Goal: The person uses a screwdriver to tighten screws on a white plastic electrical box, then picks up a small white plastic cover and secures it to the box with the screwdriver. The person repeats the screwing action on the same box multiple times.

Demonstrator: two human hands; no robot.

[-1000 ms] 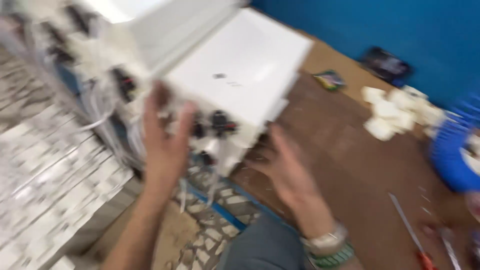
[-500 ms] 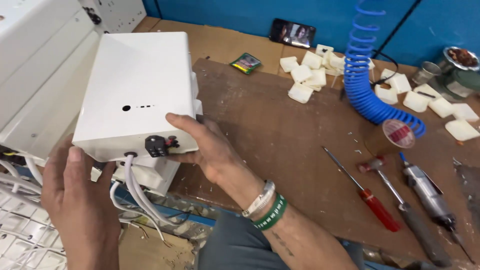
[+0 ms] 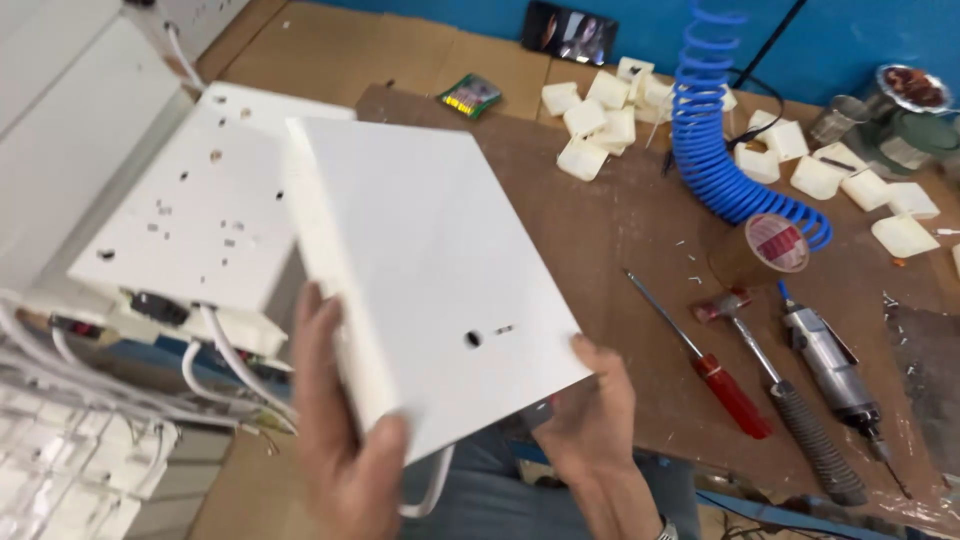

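Note:
I hold a white rectangular plastic box (image 3: pixel 430 270) tilted above the front edge of a brown workbench (image 3: pixel 600 230). Its flat face has a small round hole near the lower end. My left hand (image 3: pixel 345 440) grips its lower left side, thumb up along the edge. My right hand (image 3: pixel 590 405) supports its lower right corner from beneath. A white cable (image 3: pixel 425 490) curves out under the box. Another white box (image 3: pixel 190 230) with screw holes and white wires lies to the left, on a stack of similar units.
On the bench lie a red-handled screwdriver (image 3: pixel 715 370), a small hammer (image 3: pixel 790 410), a pneumatic tool (image 3: pixel 835 365), a roll of brown tape (image 3: pixel 760 250), a blue coiled air hose (image 3: pixel 720 130), several white plastic pieces (image 3: pixel 600 110) and a phone (image 3: pixel 570 30).
The box was lifted off the stack and swung right over the bench edge. Both hands shifted to its lower end. The unit beneath it is now uncovered.

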